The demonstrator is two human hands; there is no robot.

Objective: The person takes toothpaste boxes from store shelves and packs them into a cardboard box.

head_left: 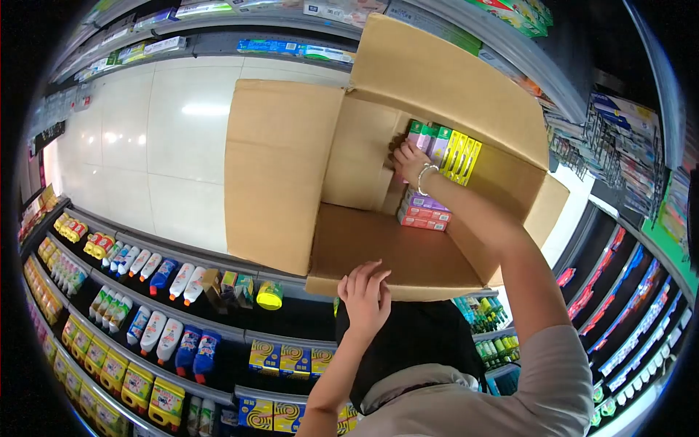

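Note:
A large open cardboard box (280, 175) stands in front of me with its flaps folded out. My right hand (411, 160), with a bracelet at the wrist, reaches inside it. Its fingers curl at the end of a small green-and-purple box (416, 134) in the far part; the fingertips are partly hidden. Alongside stand several narrow yellow boxes (459, 154). Nearer me are a purple box (428, 202) and red boxes (425, 218), stacked. My left hand (365, 298) rests with fingers apart and slightly bent at the carton's near edge, holding nothing.
Shelves of bottles (168, 337) and yellow-and-blue boxes (295, 359) line the near left side. More shelves with packets (269, 47) run along the far side, and hanging goods (619, 146) are at right. White floor tiles (186, 146) show left of the carton.

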